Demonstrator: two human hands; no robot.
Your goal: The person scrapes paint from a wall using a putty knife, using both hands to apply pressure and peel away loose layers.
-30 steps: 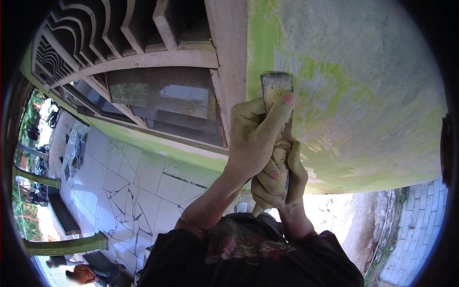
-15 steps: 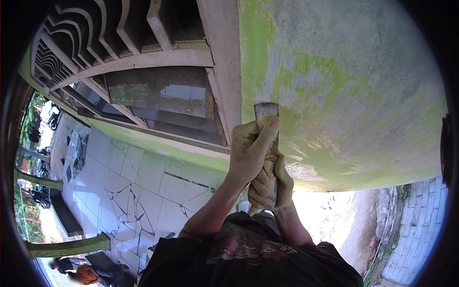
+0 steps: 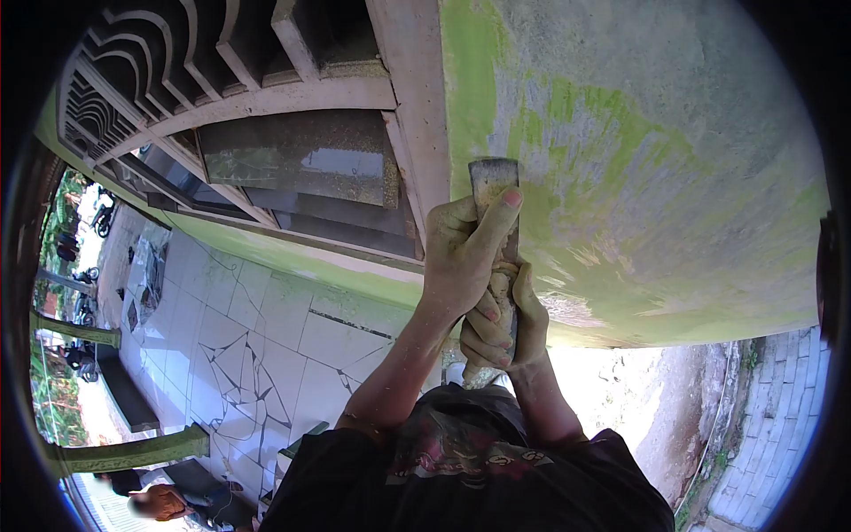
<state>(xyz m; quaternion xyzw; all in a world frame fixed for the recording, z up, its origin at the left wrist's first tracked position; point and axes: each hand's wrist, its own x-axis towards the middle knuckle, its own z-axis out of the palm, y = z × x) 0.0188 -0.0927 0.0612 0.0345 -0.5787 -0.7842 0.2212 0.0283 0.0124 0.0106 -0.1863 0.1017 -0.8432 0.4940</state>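
A flat-bladed scraper (image 3: 494, 182) stands nearly upright in both my hands, its wide end against the green painted wall (image 3: 612, 195). My left hand (image 3: 465, 239) is closed around the upper blade, thumb pressed along its front. Lower down, my right hand (image 3: 503, 319) wraps the handle, which looks bulky and dust-coated; most of it is hidden by the fingers. Around the blade, the green paint is patchy, with grey and whitish areas showing through. Pale dust covers both hands.
Left of the wall edge is a window frame (image 3: 420, 133) with a tilted glass pane (image 3: 301, 164) and slats above. Below lies a tiled floor (image 3: 284, 372) with dark cracked-pattern pieces. A person (image 3: 160, 502) is at the lower left; green posts and motorcycles stand farther off.
Both hands and the scraper have moved up the wall a short way, the blade's end now higher on the green paint. My grip looks the same.
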